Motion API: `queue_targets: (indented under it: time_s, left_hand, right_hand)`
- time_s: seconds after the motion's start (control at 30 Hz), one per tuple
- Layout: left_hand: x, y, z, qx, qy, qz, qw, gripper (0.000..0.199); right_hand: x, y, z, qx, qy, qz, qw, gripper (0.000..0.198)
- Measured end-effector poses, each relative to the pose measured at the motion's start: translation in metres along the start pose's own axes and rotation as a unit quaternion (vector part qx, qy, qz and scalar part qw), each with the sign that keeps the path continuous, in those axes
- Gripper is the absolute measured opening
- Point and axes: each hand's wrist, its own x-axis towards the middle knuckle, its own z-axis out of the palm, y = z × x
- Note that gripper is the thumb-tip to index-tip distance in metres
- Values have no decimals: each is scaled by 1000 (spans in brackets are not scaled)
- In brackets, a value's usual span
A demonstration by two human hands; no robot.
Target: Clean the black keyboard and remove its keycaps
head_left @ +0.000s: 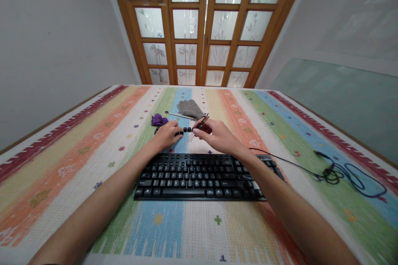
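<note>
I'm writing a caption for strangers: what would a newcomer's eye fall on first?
Probably the black keyboard, lying across the brightly striped cloth close to the person. Just beyond it, the left hand is at a row of small black keycap-like pieces while the right hand holds a small wire tool. Farther back, a purple cloth lies to the left of a grey cloth.

The right forearm (286,196) hides part of the number pad (275,166) of the black keyboard (186,176), and the left hand (169,135) covers some small black keycaps (189,129). The wiry tool (204,120) in the right hand (214,134), perhaps a keycap puller, is too small to tell. The greenish panel (342,95) on the right is cut off.
</note>
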Motion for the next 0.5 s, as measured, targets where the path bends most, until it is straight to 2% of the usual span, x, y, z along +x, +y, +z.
queue_targets:
  time_s: [0.33,0.5]
  left_hand:
    - [1,1,0,-5,-2,-10,1000,18]
    - [1,1,2,-15,-3,12,1000,22]
  right_hand:
    - [0,-1,-1,-7,-10,-11,1000,18]
    - [0,-1,0,-7,-12,-10,1000,17]
